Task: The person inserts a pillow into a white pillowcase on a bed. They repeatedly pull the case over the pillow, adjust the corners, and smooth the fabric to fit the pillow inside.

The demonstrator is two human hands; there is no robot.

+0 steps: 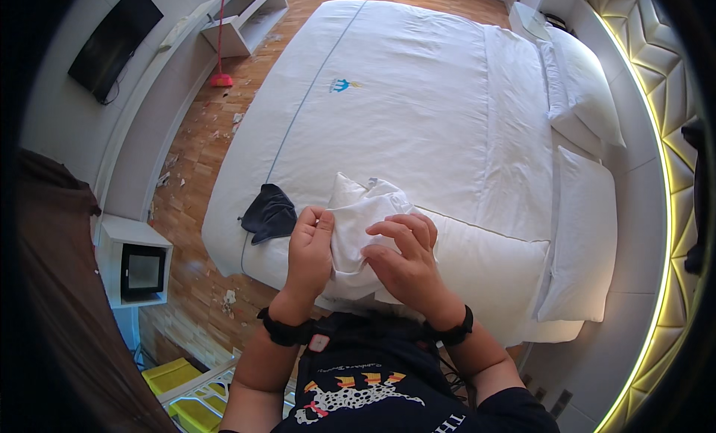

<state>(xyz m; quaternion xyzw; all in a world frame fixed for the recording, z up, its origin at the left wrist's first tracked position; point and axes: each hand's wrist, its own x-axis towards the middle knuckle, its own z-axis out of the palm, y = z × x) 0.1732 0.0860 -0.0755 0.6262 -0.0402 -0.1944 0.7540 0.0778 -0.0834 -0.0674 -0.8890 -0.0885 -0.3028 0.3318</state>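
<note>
A rumpled white cloth (349, 228) hangs and bunches between my hands above the near edge of the bed. My left hand (307, 246) is closed on its left side, thumb pressed against the curled fingers. Over the cloth's right part is my right hand (409, 261), fingers curved and spread, with a gap between thumb and forefinger; whether its fingertips touch the cloth I cannot tell. Just left of my left hand, a dark grey cloth (270, 214) lies crumpled on the bed. I cannot make out what kind of item the white cloth is.
The large bed (418, 97) has white covers. White pillows (585, 239) lie at its right end. A red broom (221, 79) stands left, near scraps (230, 299) on the wooden floor. A white cabinet (134, 228) and a brown curtain (63, 284) are at left.
</note>
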